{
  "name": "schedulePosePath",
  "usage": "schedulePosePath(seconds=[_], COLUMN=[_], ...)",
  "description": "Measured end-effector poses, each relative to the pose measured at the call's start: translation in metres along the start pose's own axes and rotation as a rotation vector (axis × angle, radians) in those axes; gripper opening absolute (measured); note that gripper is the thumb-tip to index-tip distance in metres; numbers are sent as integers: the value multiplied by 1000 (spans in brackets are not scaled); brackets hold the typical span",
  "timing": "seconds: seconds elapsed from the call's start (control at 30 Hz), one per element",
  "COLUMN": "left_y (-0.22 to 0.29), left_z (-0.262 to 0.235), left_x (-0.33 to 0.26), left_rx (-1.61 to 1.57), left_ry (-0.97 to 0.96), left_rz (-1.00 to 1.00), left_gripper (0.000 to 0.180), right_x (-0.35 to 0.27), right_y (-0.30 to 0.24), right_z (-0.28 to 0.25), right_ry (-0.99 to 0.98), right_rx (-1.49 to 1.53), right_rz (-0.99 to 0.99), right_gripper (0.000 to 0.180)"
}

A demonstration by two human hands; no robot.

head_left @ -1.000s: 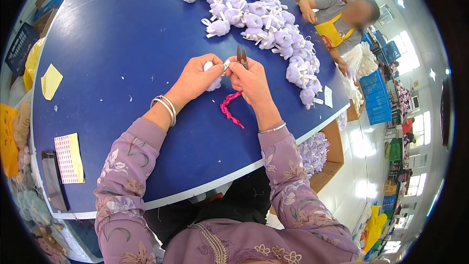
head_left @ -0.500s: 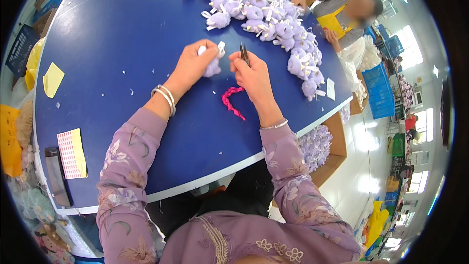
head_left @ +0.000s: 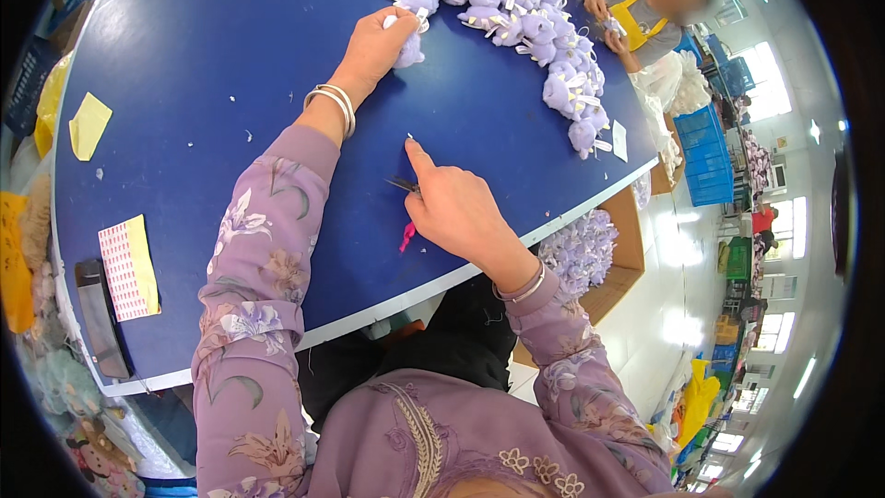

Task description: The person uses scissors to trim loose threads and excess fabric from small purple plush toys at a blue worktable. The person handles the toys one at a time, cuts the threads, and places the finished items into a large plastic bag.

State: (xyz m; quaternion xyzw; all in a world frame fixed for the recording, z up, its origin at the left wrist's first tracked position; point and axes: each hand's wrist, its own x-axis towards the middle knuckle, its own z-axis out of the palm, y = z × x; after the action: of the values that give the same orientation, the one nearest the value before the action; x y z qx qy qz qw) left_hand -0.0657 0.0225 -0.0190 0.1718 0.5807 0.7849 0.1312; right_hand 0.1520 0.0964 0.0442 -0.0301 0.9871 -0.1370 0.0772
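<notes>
My left hand (head_left: 373,55) is closed on a small lavender plush toy (head_left: 408,53) at the near edge of the plush pile (head_left: 539,29). Parts of the toy are hidden by my fingers. Nearer to me, my right hand (head_left: 458,212) is low over the blue table, its index finger stretched out to the tabletop next to a tiny white scrap. Thread snips (head_left: 402,184) are tucked in that hand, their dark tips poking out to the left and the rest hidden. From under the hand shows the end of a bright pink braided cord (head_left: 407,238).
A co-worker (head_left: 636,14) at the far right holds a small item in both hands. Yellow paper (head_left: 89,126), a label sheet (head_left: 129,267) and a dark phone-like object (head_left: 101,318) lie at the left. A cardboard box (head_left: 627,267) of lavender plush stands beside the table's right edge.
My left hand has moved away from me with the plush toy, up to the pile. My right hand has come nearer, index finger now extended, snips turned leftward. The co-worker's hands have come together.
</notes>
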Motion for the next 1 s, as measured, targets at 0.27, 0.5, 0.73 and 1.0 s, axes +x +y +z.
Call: schedulePosePath(seconds=[0.27, 0.5, 0.73, 1.0], left_y=[-6, 4, 3, 5], left_z=[-2, 7, 5, 5], left_x=[1, -4, 0, -2], left_rx=[33, -92, -39, -37], left_ry=[0, -31, -52, -49], left_rz=[75, 0, -10, 22], left_gripper=[30, 18, 19, 17], right_x=[5, 2, 2, 4], right_y=[-11, -6, -7, -7], right_z=[4, 8, 5, 8], right_ry=[44, 61, 58, 51], right_rx=[54, 93, 97, 110], right_rz=[90, 22, 25, 32], right_gripper=[56, 64, 63, 64])
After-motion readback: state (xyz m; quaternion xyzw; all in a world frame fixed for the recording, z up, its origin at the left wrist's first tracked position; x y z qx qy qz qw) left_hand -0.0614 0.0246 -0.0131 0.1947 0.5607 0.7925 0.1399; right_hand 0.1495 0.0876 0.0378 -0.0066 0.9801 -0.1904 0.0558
